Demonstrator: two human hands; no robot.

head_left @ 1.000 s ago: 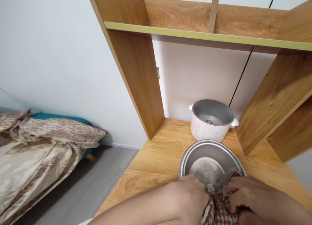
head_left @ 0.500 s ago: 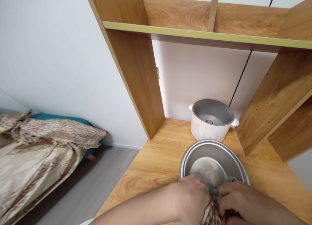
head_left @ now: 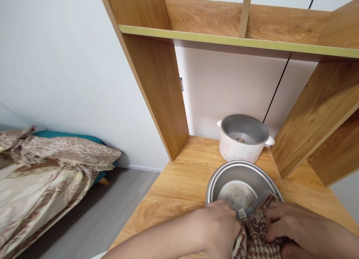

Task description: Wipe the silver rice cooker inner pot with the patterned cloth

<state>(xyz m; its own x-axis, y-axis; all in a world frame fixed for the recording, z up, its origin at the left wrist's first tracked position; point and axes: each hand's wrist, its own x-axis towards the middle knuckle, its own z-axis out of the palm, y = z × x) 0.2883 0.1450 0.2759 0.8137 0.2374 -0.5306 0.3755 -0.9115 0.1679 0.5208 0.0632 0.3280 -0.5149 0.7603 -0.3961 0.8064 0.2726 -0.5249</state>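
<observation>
At desk edge, left hand (head_left: 215,229) grips pot (head_left: 241,184) rim to steady it while right hand (head_left: 291,227), fingers curled, presses checked cloth (head_left: 256,233) over near rim, apparently wiping.

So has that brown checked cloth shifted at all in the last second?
Yes. The brown checked cloth slid back off the metal bowl rim, then came forward again over its right rim under the right hand.

White wall (head_left: 70,64), grey floor (head_left: 92,221), wooden shelving (head_left: 157,76), patterned bedding (head_left: 42,169) left.
</observation>
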